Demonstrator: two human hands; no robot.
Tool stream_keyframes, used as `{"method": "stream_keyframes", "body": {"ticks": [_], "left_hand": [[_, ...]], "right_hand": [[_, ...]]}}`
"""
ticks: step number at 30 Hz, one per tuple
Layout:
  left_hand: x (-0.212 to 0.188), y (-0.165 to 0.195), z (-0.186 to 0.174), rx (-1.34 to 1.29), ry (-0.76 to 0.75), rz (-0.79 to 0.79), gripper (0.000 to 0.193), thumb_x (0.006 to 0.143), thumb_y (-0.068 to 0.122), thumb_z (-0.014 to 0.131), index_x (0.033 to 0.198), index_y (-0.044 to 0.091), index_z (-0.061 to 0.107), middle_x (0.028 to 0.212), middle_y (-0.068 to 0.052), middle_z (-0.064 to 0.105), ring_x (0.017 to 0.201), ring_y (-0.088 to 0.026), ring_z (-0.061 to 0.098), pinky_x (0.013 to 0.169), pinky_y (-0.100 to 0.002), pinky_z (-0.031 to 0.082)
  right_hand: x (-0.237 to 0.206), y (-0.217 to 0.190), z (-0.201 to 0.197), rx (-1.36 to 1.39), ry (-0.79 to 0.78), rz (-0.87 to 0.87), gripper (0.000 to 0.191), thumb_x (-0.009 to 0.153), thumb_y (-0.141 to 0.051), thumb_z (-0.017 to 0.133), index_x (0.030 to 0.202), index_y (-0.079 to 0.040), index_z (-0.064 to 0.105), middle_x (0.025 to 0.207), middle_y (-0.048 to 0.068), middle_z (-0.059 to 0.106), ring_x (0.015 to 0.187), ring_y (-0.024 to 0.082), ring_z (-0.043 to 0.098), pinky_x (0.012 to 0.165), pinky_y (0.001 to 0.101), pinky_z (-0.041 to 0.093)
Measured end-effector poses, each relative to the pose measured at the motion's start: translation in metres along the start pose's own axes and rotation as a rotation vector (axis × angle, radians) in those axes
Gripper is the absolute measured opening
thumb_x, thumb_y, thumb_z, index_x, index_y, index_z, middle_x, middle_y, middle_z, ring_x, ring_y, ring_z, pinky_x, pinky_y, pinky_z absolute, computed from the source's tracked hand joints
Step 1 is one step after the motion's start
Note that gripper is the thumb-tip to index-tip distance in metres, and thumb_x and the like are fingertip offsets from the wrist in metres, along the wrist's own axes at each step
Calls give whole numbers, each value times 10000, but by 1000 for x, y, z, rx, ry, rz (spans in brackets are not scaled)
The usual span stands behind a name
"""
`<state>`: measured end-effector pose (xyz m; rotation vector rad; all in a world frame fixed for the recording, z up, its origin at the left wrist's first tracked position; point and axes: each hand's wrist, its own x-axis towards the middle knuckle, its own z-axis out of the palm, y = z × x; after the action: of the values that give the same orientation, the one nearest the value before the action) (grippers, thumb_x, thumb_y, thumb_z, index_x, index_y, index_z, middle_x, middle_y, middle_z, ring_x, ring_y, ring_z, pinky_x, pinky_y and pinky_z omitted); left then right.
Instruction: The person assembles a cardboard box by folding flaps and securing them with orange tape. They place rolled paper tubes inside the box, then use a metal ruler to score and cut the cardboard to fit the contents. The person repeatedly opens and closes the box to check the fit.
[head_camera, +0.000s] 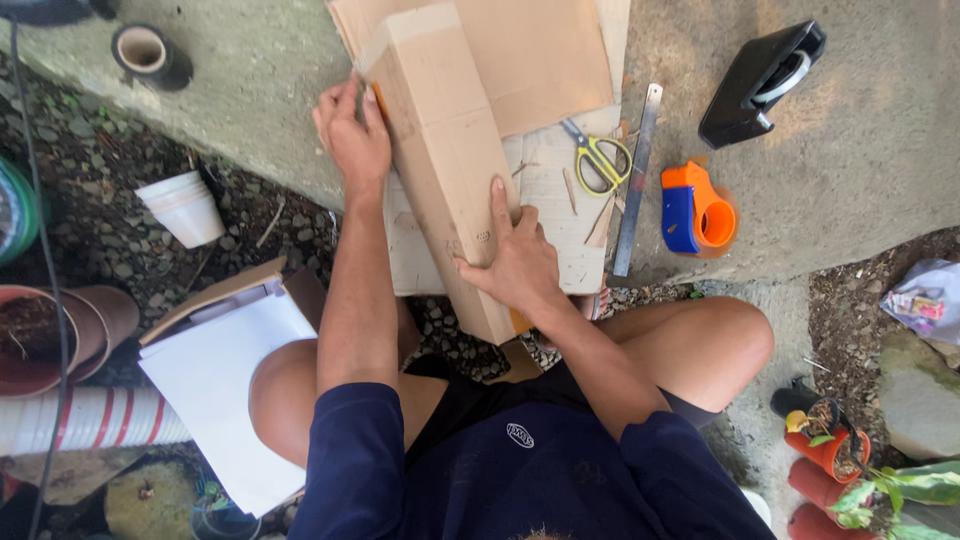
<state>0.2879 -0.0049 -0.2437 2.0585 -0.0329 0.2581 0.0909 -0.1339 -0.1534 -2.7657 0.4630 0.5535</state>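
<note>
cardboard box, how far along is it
Done: the long cardboard box is folded into shape, lying on flat cardboard sheets. In hand: the right hand presses it flat while the left hand works along its left edge, tool unclear. Left: scissors, metal ruler and orange tape dispenser lie unused beside it; how much remains is unclear.

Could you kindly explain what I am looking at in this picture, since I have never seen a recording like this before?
There is no machine: a camera on a seated person's head looks down at their own two bare hands. The left hand presses on the far end of a long cardboard box, and the right hand lies flat on its near side. The box rests on flat cardboard sheets on a concrete slab. Beside it lie yellow scissors, a metal ruler, an orange tape dispenser and a tape roll.
</note>
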Motion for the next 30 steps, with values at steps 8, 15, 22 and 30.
{"method": "stream_keyframes", "body": {"ticks": [8,15,22,30], "left_hand": [[23,-11,26,-47,44,-56,319,1019,162,609,1290,26,705,1138,-134,659,1100,-314,597,1031,-427,449],[15,-11,38,-24,48,-136,435,1073,363,546,1324,40,697,1155,-130,627,1159,-294,560,1044,-463,444],[1,-3,35,76,-211,-226,670,1102,492,475,1600,48,404,1528,-172,473,1426,-342,425,1194,-513,294],[-35,16,39,-291,-329,-281,924,1053,411,652,1612,-96,119,1683,-300,199,1565,-368,266,1269,-422,250]], "right_hand": [[1,6,0,37,90,-69,1277,674,-584,836,1603,-28,158,1176,326,467,957,455,628,670,484,601],[4,10,-2,60,87,-98,1279,691,-642,815,1597,2,182,1126,321,487,896,442,644,592,463,610],[7,20,5,79,163,-159,1286,674,-690,821,1572,17,234,1085,324,501,835,400,634,500,406,594],[3,29,9,58,239,-200,1320,657,-793,770,1578,22,291,1023,254,498,754,332,599,550,368,583]]}}
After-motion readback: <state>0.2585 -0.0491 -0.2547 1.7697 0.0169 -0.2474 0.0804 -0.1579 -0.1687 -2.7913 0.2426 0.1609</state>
